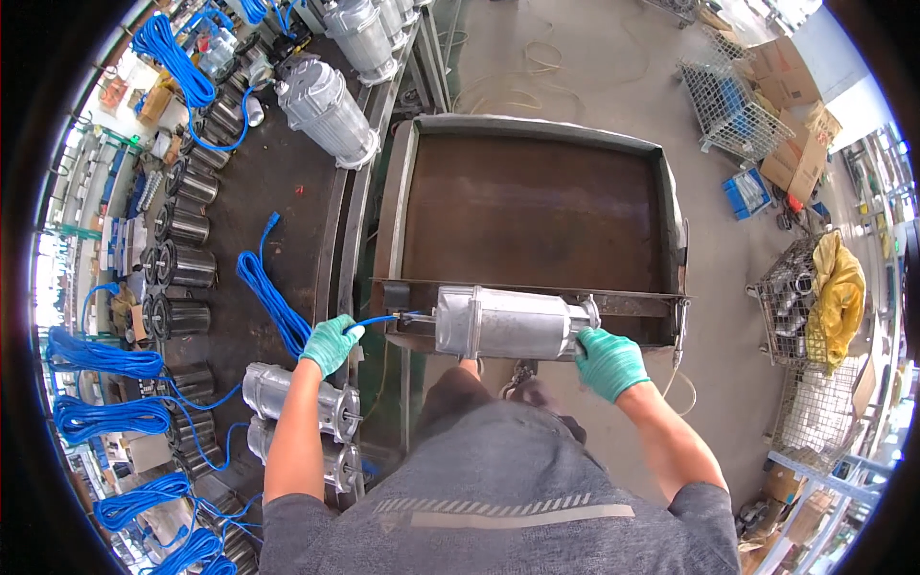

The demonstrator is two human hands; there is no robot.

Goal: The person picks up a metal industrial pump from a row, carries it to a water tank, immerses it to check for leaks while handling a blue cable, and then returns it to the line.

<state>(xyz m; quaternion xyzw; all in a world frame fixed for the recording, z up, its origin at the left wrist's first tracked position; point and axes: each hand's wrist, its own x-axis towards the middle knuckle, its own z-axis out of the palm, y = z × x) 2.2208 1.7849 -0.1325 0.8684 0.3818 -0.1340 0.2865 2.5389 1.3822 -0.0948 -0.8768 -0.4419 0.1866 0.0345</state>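
A silver finned motor housing (522, 323) lies on its side across the near edge of a brown metal tray (537, 206). My right hand (610, 363), in a green glove, is closed round the flanged right end of the housing. From its left end runs a blue cable (376, 320). My left hand (332, 345), gloved the same way, pinches that cable a short way from the housing. The cable's coiled bundle (273, 297) lies on the dark bench just beyond my left hand.
On the left bench (287, 206) stand more silver motor housings (328, 113), a row of dark cylindrical rotors (187, 266) and several blue cable coils (110, 419). To the right are wire mesh baskets (733, 110), cardboard boxes (786, 72) and a yellow cloth (837, 292). A thin hose (541, 67) lies on the floor.
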